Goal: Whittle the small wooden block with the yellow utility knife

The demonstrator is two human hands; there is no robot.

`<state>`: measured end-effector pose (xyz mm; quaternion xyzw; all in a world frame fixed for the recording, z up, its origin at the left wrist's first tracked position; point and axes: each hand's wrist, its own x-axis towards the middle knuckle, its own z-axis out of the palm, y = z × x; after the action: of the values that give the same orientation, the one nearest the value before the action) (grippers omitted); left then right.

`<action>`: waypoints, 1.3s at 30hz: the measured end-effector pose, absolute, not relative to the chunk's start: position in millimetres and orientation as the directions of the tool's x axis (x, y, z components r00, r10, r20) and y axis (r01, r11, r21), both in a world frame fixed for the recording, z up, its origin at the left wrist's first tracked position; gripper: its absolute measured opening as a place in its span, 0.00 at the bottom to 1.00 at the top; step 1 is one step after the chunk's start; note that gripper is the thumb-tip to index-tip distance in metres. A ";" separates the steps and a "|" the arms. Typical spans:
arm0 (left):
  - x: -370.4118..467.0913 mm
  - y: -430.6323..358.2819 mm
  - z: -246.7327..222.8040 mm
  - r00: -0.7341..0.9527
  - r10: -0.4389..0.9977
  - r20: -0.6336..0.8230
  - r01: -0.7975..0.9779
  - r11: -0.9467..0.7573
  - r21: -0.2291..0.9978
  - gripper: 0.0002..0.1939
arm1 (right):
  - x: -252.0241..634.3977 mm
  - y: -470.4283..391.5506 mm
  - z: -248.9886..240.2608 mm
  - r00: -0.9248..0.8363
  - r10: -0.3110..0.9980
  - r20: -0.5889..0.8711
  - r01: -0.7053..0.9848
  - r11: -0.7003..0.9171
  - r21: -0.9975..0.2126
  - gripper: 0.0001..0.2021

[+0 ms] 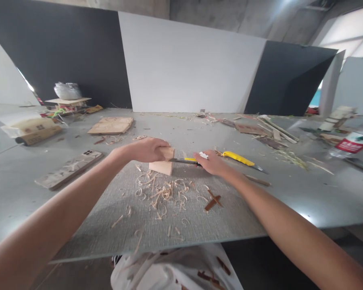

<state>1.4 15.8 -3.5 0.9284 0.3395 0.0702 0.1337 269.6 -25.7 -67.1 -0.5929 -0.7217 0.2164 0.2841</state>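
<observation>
My left hand (149, 149) is closed over a pale wooden block (161, 167) on the grey mat (109, 217). The block's top and front faces show below and beside the fingers. In my right hand (211, 162) is a yellow and black utility knife (189, 160), its blade pointing left and reaching the block's right side. Something white, like tape, covers part of a right finger. Thin curled wood shavings (167, 191) lie in front of the block. Two brown strips (213, 200) cross each other to their right.
A yellow-handled saw or knife (238, 158) lies beyond my right hand. At left are a phone (69, 169) and a flat wooden board (111, 125). Wood scraps (275, 131) and a bottle with a red label (351, 143) are at right. Upright panels (187, 64) close off the back.
</observation>
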 end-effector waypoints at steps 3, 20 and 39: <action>1.2 14.6 -2.7 0.756 0.654 0.035 0.615 -0.727 0.304 0.17 | 267.1 -24.6 -64.2 -0.160 0.981 0.114 0.788 0.196 -0.583 0.24; 0.4 15.1 -2.5 0.739 0.672 0.043 0.618 -0.702 0.355 0.19 | 269.4 -21.2 -64.9 -0.245 0.968 0.048 0.904 0.246 -0.349 0.25; -30.9 54.9 -53.7 0.528 0.846 -0.071 0.064 0.043 0.997 0.18 | 266.1 -29.6 -63.2 -0.324 0.886 0.331 0.793 0.446 -0.415 0.19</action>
<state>-30.9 54.9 -53.7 0.6159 0.3696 0.3150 0.6204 266.1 -29.6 -63.2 -0.5189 -0.8089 0.0888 0.2619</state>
